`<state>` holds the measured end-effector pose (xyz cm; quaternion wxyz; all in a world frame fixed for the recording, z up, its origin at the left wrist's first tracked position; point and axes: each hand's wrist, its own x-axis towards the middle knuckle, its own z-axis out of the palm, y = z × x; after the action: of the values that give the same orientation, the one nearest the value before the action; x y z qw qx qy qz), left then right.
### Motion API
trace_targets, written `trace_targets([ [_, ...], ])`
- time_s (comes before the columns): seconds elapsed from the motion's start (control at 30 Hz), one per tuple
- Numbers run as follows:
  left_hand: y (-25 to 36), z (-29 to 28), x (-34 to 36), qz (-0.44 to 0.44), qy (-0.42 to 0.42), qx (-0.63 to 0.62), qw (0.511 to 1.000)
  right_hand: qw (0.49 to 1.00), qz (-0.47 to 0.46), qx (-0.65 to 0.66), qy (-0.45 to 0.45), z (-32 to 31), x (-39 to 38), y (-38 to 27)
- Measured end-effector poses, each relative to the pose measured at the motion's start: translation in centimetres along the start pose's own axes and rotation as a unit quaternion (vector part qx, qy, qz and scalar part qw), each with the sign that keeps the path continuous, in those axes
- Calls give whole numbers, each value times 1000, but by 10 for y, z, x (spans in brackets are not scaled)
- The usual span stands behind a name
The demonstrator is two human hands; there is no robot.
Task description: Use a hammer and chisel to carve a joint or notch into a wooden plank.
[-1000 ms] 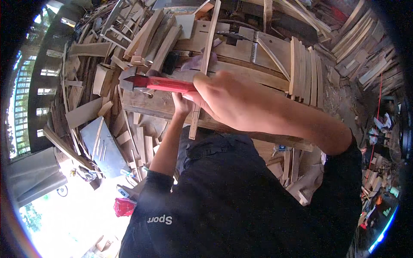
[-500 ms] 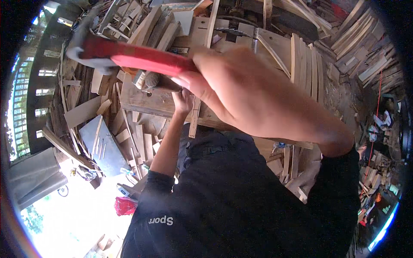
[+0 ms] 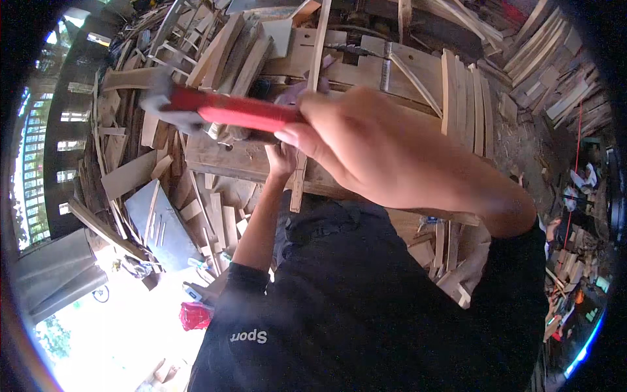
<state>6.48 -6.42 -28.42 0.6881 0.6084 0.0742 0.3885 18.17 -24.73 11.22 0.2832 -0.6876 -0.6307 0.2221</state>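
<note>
My right hand (image 3: pixel 366 137) is wrapped round the red handle of a hammer (image 3: pixel 245 112), held across the view above the bench. The hammer's head points left and is blurred by motion. Lower down, my left hand (image 3: pixel 281 160) is closed at the edge of the wooden workbench (image 3: pixel 225 164), apparently round a dark, round-ended tool handle (image 3: pixel 240 134). Hammer and right hand cover most of that tool, so its working end is hidden. Beside my left hand, a narrow shaped wooden strip (image 3: pixel 297 189) juts over the bench edge toward my body.
Long boards (image 3: pixel 460 104) stand side by side at the right of the bench. A thin upright batten (image 3: pixel 320 46) rises behind my right hand. Wood offcuts and a grey sheet (image 3: pixel 163 225) lie on the left. A red bag (image 3: pixel 194 315) sits lower left.
The hammer has come down and a little to the right, its head now closer to the bench. My left hand stays in nearly the same place.
</note>
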Motion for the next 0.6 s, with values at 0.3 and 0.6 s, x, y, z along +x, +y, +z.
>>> trace_targets([
  [0.3, -2, -2, 0, 77, -34, 147, 986, 996, -24, -1, 82, 2, -10, 1],
  [0.6, 3, -6, 3, -48, -62, 241, 967, 992, -28, -2, 127, 20, -26, 26],
])
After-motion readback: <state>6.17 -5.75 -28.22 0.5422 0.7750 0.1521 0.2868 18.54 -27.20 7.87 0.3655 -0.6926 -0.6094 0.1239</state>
